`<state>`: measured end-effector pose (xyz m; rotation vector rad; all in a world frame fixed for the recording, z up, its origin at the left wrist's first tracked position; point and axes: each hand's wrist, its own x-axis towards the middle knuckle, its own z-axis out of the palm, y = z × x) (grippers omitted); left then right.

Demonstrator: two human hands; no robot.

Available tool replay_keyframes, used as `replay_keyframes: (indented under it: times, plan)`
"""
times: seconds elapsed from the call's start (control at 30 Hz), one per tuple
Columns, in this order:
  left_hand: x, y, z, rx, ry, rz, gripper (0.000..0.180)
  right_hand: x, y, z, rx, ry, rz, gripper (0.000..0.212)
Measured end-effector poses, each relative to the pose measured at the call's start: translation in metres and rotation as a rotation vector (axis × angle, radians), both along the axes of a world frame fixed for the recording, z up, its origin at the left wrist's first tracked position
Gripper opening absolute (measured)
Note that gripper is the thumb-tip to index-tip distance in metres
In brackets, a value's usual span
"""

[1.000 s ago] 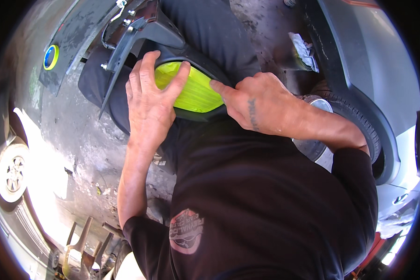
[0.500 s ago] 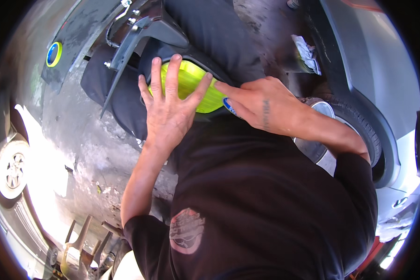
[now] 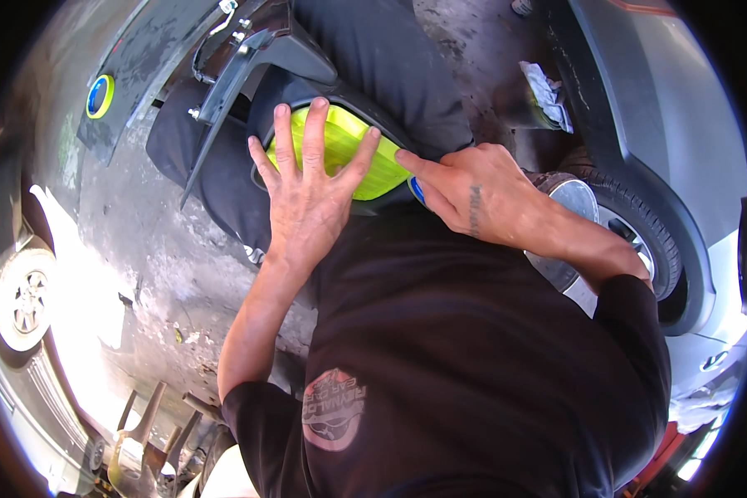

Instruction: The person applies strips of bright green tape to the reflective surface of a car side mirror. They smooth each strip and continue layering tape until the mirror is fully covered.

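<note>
A dark car side mirror (image 3: pixel 303 83) rests across my lap, its face covered in bright yellow-green tape (image 3: pixel 382 170). My left hand (image 3: pixel 311 195) lies over the tape with fingers spread, their tips along its far side. At the right end of the taped face is my right hand (image 3: pixel 473 187), its index finger pointed at the tape's edge. A blue-cored tape roll (image 3: pixel 416 190) shows partly under that hand, held in its curled fingers; most of it is hidden. Bolts (image 3: pixel 193 113) stick out of the mirror's mounting side.
Another yellow tape roll (image 3: pixel 100 97) with a blue core sits on a dark panel (image 3: pixel 153 50) at far left. To the right stand a metal can (image 3: pixel 574 196) and a grey car (image 3: pixel 672 108) with its tyre (image 3: pixel 639 212). A crumpled cloth (image 3: pixel 544 91) lies beyond.
My right hand has slid slightly right along the mirror's edge with the tape roll, away from my left hand. My left hand stays spread on the tape.
</note>
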<state>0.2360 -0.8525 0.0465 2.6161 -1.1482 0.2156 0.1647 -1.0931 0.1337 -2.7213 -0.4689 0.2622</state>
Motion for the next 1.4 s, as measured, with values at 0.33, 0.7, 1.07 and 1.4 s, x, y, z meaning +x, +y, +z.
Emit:
replay_keyframes:
  times: [0.33, 0.7, 1.07, 1.4]
  plan:
    - [-0.026, -0.011, -0.01, -0.044, -0.01, -0.021, 0.063, 0.01, 0.009, 0.01, -0.122, 0.084, -0.019, 0.038]
    - [-0.006, -0.002, 0.003, -0.169, 0.005, 0.057, 0.071, 0.014, 0.006, 0.003, -0.141, 0.026, 0.005, 0.036]
    - [0.017, 0.036, -0.008, -0.35, 0.097, 0.384, 0.043, 0.01, 0.002, -0.001, -0.082, 0.023, 0.018, 0.036]
    - [0.069, 0.049, 0.021, -0.191, 0.538, 0.22, 0.06, 0.011, 0.001, -0.001, -0.103, -0.004, 0.021, 0.038]
